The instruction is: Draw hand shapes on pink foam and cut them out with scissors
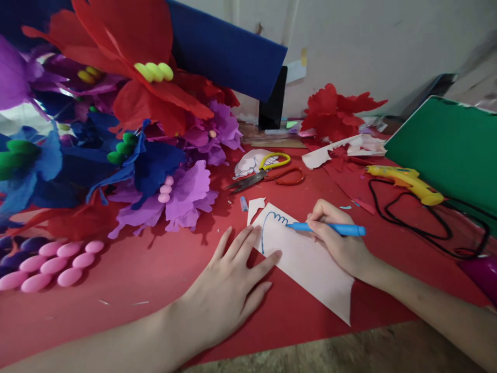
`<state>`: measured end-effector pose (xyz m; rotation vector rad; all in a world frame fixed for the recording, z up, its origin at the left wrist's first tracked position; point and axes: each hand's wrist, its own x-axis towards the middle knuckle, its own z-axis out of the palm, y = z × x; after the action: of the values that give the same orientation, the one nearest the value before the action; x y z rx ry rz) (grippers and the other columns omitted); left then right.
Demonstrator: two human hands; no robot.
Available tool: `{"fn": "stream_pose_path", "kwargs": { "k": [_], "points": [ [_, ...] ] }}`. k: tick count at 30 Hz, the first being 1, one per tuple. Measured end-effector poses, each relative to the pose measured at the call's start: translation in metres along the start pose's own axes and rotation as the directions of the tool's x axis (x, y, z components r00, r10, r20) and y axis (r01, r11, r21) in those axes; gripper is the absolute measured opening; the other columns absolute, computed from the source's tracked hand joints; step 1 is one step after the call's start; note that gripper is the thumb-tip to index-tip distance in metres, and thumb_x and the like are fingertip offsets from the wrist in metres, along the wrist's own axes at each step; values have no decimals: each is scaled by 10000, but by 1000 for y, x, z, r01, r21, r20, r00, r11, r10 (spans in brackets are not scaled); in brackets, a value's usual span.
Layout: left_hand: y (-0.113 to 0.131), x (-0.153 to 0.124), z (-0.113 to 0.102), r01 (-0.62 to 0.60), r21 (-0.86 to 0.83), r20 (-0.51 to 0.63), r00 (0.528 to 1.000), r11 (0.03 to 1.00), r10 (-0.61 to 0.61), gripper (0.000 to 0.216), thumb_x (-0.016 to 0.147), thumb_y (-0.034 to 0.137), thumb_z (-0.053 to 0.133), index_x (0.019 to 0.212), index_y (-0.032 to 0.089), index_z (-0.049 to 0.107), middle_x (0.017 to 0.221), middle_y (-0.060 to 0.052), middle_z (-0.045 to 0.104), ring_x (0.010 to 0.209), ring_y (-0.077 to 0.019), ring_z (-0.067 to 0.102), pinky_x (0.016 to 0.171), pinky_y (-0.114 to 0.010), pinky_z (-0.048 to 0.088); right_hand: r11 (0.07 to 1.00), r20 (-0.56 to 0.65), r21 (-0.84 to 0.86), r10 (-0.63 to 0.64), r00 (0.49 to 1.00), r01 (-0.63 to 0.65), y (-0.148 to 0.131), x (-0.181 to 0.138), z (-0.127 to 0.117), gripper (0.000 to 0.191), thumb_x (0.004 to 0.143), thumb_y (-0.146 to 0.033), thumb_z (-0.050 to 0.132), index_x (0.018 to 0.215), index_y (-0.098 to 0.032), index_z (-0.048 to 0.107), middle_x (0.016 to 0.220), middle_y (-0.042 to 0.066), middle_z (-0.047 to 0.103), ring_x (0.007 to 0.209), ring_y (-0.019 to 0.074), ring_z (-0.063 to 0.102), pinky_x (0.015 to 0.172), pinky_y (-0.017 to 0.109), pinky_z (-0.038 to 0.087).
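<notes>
A white sheet of paper (310,264) lies on the red sheet (147,274) that covers the table. A blue scalloped line is drawn near the paper's far corner. My left hand (229,285) lies flat with fingers spread, its fingertips pressing the paper's left edge. My right hand (341,238) is closed around a blue marker (330,228), whose tip touches the paper at the drawn line.
Large paper flowers (128,129) in red, purple and blue crowd the left. Pink oval pieces (50,264) lie at the left. Yellow-handled scissors (260,173), a marker cap (243,203), a yellow glue gun (407,182) with a black cord and a green sheet (450,145) lie beyond.
</notes>
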<state>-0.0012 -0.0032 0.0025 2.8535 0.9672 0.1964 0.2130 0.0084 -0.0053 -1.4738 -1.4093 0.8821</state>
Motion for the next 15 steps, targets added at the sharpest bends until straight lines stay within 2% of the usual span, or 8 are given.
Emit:
{"fn": "stream_pose_path", "kwargs": {
  "k": [8, 12, 15],
  "points": [
    [0, 0, 1, -7, 4, -5, 1000, 1000, 7, 392, 902, 311, 338, 1276, 274, 449, 1330, -178, 406, 1259, -320, 348, 960, -576, 342, 999, -171, 37, -22, 985, 28, 2, 0, -2, 138, 651, -229, 452, 554, -195, 360, 414, -60, 356, 388, 66, 314, 395, 200, 238],
    [0, 0, 1, -11, 24, -10, 1000, 1000, 11, 394, 903, 303, 337, 1281, 267, 443, 1338, -191, 392, 1258, -324, 351, 953, -580, 347, 997, -166, 24, -65, 984, 70, 3, -3, -4, 129, 642, -203, 441, 538, -191, 365, 438, -50, 374, 397, 63, 318, 390, 200, 217],
    [0, 0, 1, -10, 23, -7, 1000, 1000, 10, 396, 903, 306, 337, 1283, 267, 442, 1342, -200, 388, 1257, -330, 352, 953, -577, 348, 988, -80, 102, -112, 990, 120, 2, -5, -3, 156, 663, -226, 465, 544, -186, 372, 456, -47, 396, 403, 58, 333, 397, 192, 227]
  ]
}}
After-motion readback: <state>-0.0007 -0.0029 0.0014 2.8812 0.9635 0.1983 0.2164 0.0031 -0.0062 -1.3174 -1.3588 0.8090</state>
